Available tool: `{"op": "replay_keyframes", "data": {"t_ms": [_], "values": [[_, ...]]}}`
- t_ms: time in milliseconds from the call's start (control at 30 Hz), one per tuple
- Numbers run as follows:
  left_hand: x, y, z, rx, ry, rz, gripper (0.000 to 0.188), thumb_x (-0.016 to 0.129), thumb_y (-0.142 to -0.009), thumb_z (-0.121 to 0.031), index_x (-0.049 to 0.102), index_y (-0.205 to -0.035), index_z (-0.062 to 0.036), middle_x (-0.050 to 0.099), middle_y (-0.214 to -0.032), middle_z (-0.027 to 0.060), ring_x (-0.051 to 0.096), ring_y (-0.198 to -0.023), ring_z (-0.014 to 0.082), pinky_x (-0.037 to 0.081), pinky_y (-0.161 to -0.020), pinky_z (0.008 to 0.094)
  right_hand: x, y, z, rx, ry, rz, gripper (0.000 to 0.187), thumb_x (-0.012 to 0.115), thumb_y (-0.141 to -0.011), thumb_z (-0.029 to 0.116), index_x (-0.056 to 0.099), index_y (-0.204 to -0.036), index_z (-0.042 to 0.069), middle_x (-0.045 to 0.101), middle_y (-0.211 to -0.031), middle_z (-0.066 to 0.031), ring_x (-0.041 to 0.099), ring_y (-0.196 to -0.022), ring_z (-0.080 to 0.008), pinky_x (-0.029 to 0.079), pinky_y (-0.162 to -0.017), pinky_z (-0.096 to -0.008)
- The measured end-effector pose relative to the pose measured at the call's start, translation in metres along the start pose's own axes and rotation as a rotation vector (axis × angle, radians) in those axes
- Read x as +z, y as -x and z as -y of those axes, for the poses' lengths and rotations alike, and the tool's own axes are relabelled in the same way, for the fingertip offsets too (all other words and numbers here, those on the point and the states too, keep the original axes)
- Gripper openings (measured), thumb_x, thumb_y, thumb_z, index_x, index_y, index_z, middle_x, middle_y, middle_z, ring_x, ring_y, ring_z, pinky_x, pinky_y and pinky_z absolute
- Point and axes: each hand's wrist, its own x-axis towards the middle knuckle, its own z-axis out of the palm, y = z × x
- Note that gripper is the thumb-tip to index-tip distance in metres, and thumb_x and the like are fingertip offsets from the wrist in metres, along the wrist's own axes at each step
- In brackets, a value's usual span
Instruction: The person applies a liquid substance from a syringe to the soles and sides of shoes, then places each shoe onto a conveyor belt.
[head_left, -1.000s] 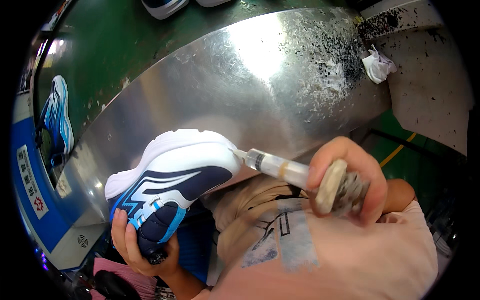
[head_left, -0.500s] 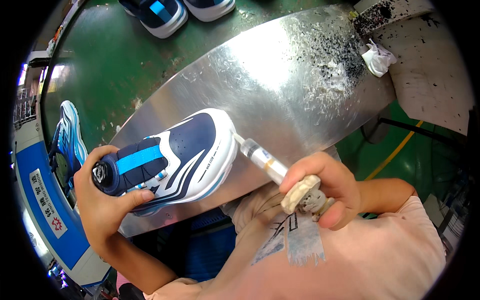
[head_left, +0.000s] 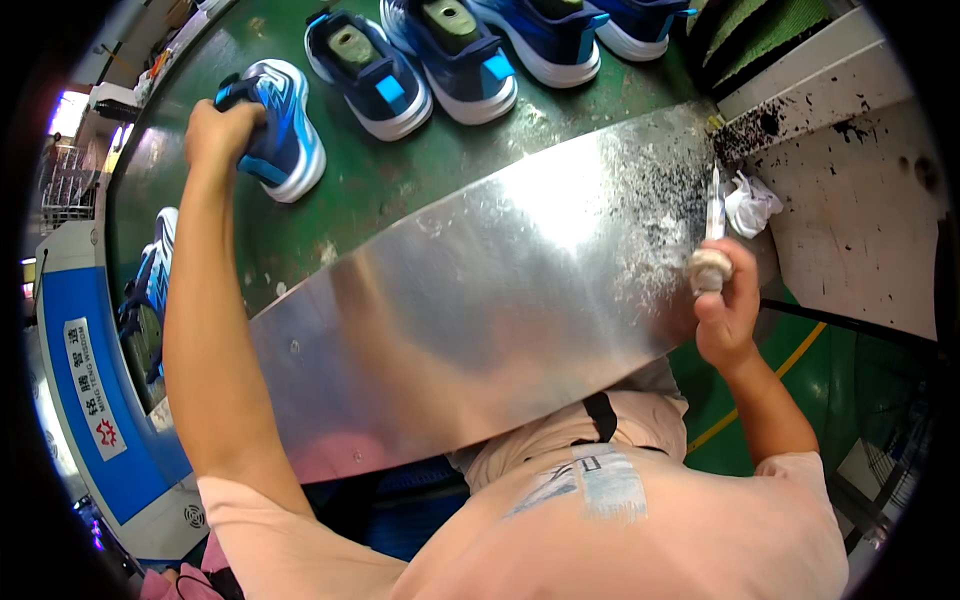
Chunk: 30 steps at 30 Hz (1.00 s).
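Observation:
My left hand (head_left: 222,135) reaches to the far left with its fingers closed round the collar end of a navy, blue and white sneaker (head_left: 285,125). The sneaker is turned so that its white sole edge shows on the right; whether it touches the green surface I cannot tell. On the right, my right hand (head_left: 732,300) holds a clear syringe (head_left: 716,215) by its plunger end, around a lumpy, off-white piece. The syringe points away from me, its tip beside a crumpled white cloth (head_left: 752,205).
A shiny metal plate (head_left: 450,320) lies before me, flecked with black and white residue at its right end. Several sneakers (head_left: 470,70) line the far side of the green surface (head_left: 380,190). Another sneaker (head_left: 152,280) is at left, by a blue and white machine (head_left: 70,400).
The left hand and its sneaker went from above the metal plate to the far left over the green surface. The right hand drew the syringe off the shoe's toe, toward the white cloth.

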Motion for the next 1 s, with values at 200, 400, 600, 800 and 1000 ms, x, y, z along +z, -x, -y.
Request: {"op": "replay_keyframes", "data": {"t_ms": [200, 400, 600, 800, 1000], "values": [[-0.017, 0.025, 0.018, -0.039, 0.929, 0.281, 0.065, 0.070, -0.074, -0.027, 0.041, -0.125, -0.0013, 0.058, -0.107, 0.0137, 0.056, -0.100, 0.0211, 0.041, -0.087, 0.0299, -0.012, 0.009, -0.004, -0.175, 0.190, 0.115, 0.052, 0.064, -0.078, 0.037, 0.047, -0.109, -0.001, 0.056, -0.082, -0.0129, 0.056, -0.064, -0.0222, 0.043, -0.056, -0.0290], [-0.074, 0.054, 0.235, -0.007, 0.105, -0.630, 0.050, 0.073, -0.069, -0.024, 0.054, -0.109, 0.0004, 0.059, -0.105, 0.0135, 0.057, -0.094, 0.0234, 0.045, -0.081, 0.0320, -0.001, 0.007, 0.017, -0.190, 0.148, 0.140, 0.048, 0.066, -0.077, 0.033, 0.048, -0.105, -0.002, 0.056, -0.077, -0.0113, 0.055, -0.058, -0.0210, 0.042, -0.050, -0.0284], [-0.057, 0.057, 0.351, -0.316, 0.844, -0.225, 0.049, 0.074, -0.067, -0.007, 0.053, -0.111, 0.0030, 0.056, -0.112, 0.0114, 0.056, -0.095, 0.0231, 0.047, -0.079, 0.0327, 0.027, -0.017, 0.022, -0.160, 0.091, 0.165, 0.049, 0.068, -0.076, 0.031, 0.047, -0.106, -0.002, 0.055, -0.078, -0.0103, 0.053, -0.058, -0.0189, 0.041, -0.050, -0.0268], [-0.051, 0.046, 0.280, -0.108, 0.613, -0.443, 0.051, 0.076, -0.064, -0.006, 0.053, -0.108, 0.0066, 0.056, -0.109, 0.0133, 0.055, -0.093, 0.0210, 0.042, -0.084, 0.0295, 0.048, -0.034, 0.001, -0.036, 0.013, 0.233, 0.044, 0.065, -0.080, 0.027, 0.046, -0.110, 0.000, 0.052, -0.079, -0.0075, 0.048, -0.060, -0.0119, 0.040, -0.052, -0.0234], [-0.030, 0.180, 0.198, -0.028, 0.535, -0.435, 0.063, 0.077, -0.060, -0.020, 0.050, -0.112, 0.0026, 0.052, -0.115, 0.0158, 0.049, -0.103, 0.0266, 0.039, -0.089, 0.0355, 0.061, -0.046, -0.005, 0.114, -0.024, 0.174, 0.038, 0.059, -0.083, 0.021, 0.045, -0.113, 0.003, 0.052, -0.080, -0.0051, 0.048, -0.062, -0.0084, 0.040, -0.055, -0.0219]]}}
